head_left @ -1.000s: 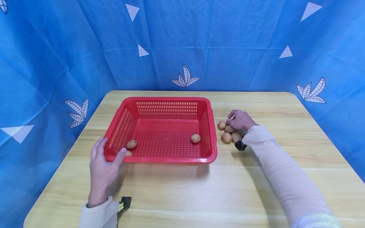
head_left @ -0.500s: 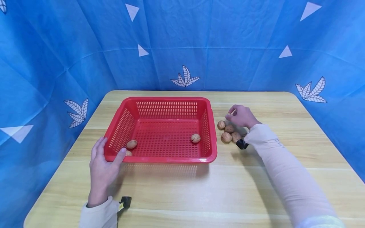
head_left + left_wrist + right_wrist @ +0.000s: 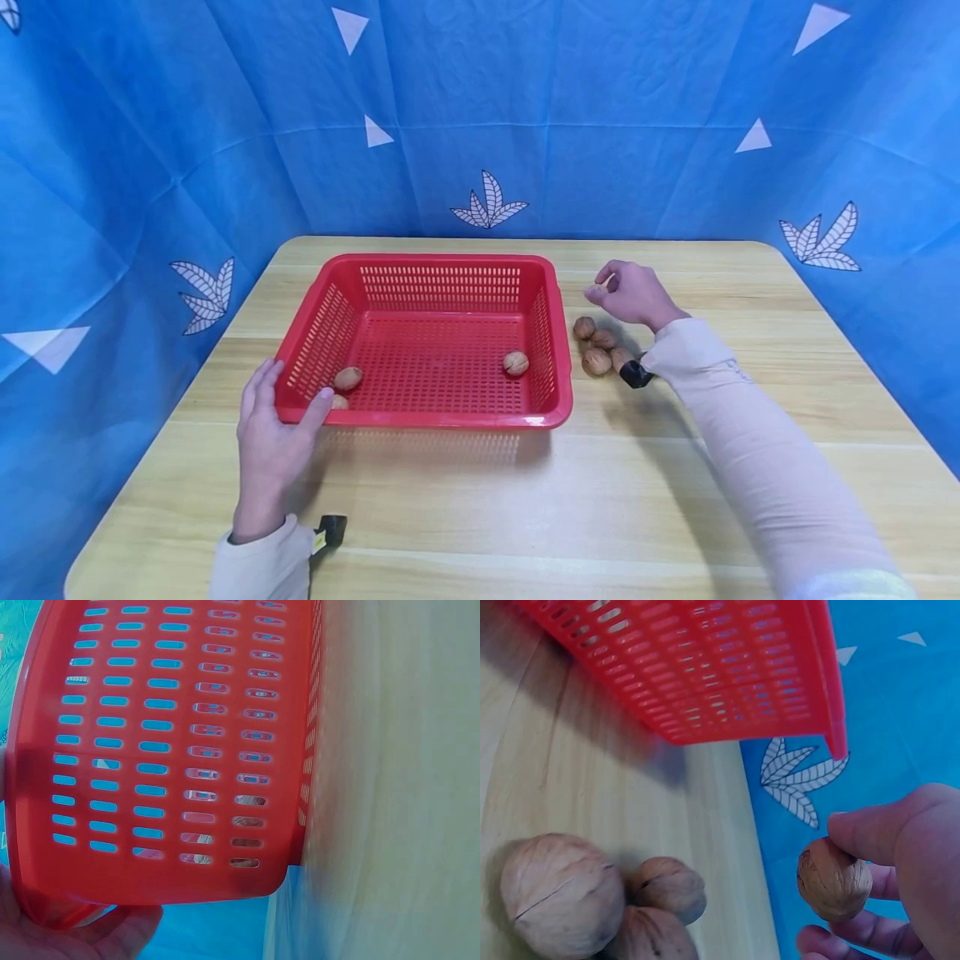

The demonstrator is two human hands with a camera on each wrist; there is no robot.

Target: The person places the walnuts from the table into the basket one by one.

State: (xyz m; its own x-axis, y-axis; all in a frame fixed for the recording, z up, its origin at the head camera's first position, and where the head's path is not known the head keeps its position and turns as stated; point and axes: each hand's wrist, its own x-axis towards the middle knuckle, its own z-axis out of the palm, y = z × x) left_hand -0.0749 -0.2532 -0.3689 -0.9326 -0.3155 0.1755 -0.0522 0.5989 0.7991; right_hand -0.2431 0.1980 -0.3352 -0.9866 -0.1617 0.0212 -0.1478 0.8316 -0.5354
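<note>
My left hand [image 3: 272,446] grips the near left corner of a red plastic basket [image 3: 450,420], thumb over the front rim and fingers along the left side. In the left wrist view, the fingers curl round the rim of the slotted wall. Between thumb and fingers, my right hand [image 3: 636,296] pinches a walnut [image 3: 834,881], held above the table to the right of the basket; the head view mostly hides it. Several walnuts [image 3: 597,362] lie close together on the table below that hand. Inside the basket, one walnut [image 3: 516,363] sits near the right wall and two near the left front corner.
The basket stands on a light wooden table [image 3: 480,508]. A blue patterned cloth [image 3: 600,150] hangs behind the table and along its sides. A black wrist device [image 3: 637,374] is at the right cuff, just beside the loose walnuts.
My right hand has risen from the walnut group with one walnut and shifted slightly left toward the basket. The left hand and basket have stayed in place.
</note>
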